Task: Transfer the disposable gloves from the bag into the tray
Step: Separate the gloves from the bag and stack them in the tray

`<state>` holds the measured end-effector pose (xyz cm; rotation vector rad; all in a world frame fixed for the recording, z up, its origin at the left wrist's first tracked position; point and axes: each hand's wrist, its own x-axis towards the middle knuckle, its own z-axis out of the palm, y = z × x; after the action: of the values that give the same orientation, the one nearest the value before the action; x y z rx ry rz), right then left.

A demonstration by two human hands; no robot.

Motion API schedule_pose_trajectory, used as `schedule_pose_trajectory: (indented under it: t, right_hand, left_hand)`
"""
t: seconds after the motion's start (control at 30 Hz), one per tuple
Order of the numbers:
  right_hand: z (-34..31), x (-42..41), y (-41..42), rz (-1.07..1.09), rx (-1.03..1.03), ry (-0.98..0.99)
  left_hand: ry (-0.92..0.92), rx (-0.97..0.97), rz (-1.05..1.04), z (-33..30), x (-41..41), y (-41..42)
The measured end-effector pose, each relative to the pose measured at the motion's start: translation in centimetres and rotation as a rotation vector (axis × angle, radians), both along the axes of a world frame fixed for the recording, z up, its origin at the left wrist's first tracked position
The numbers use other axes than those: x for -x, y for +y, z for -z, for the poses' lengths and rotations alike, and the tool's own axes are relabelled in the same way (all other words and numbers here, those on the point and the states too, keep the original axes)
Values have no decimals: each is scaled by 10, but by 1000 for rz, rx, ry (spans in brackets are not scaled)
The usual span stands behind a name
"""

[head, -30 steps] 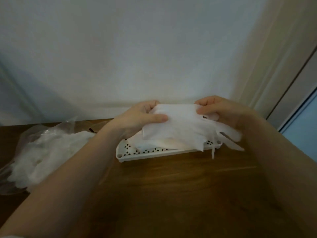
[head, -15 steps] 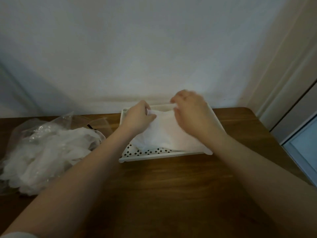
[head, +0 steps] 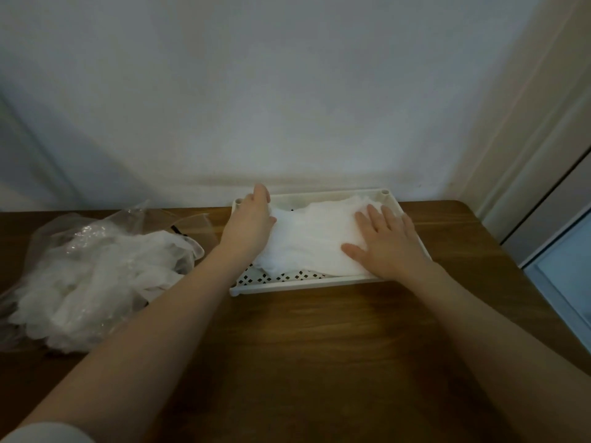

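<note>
White gloves fill the tray; right hand flat, left hand's grip unclear.

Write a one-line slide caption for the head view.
Right hand flattens thin white disposable gloves in white perforated plastic tray; left hand steadies them.

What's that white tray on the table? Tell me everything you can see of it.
The tray is a shallow, off-white rectangle that looks like plastic, with a low rim, rounded corner posts and a floor pierced with small dark holes. It sits flat on the wooden table, its far edge near the wall. A pile of thin, translucent white gloves covers most of its floor. The right hand presses flat on that pile; the left hand rests at the pile's left side, fingertips near the far left corner.
</note>
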<state>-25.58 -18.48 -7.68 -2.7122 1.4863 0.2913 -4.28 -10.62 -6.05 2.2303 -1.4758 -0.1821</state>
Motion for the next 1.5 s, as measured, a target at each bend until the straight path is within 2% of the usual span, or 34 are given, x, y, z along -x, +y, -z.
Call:
schedule_pose_trajectory:
  t: [0.13,0.27,0.4,0.53,0.63,0.7,0.8,0.93,1.03,1.23,1.3,1.4,1.43,1.5]
  right_hand:
    - [1,6,-2,97,-107,-19]
    - [-14,-6,11,113,35,-179]
    - [-35,-35,45,-73,168,-344]
    - [-47,-75,84,-301,114,-546]
    - [-49,-104,104,-411,150,-542]
    - [-47,-115,102,-354,148,-545]
    - [-40,-112,78,-125,81,-549]
    - [-30,-88,44,17,-50,-442]
    - [-25,-76,28,45,-60,-436]
    - [-18,-72,6,38,-109,-396]
    - [-19,-71,4,48,-90,-446]
    - [-29,-66,-3,-11,78,-594]
    - [-34,-65,-6,-76,83,-647]
    - [-46,-63,-7,-236,-67,-730]
  left_hand:
    - [-182,-106,1,7,-5,6]
    - [-130,-28,2,-2,-12,18]
    - [-84,147,69,-25,-18,37]
    - [-41,278,84,-43,-23,60]
    - [10,343,62,-47,-32,74]
    - [76,300,72,-45,-34,80]
    - [146,201,135,-39,-28,75]
    - [177,20,129,-28,-13,52]
    - [84,-117,101,-18,-8,32]
    - [-178,-219,2,-23,-10,7]
    - [-209,-137,31,-23,-11,6]
    - [-192,117,142,-29,-11,9]
    - [-194,188,187,-33,-10,9]
    - [-204,274,263,-43,-9,9]
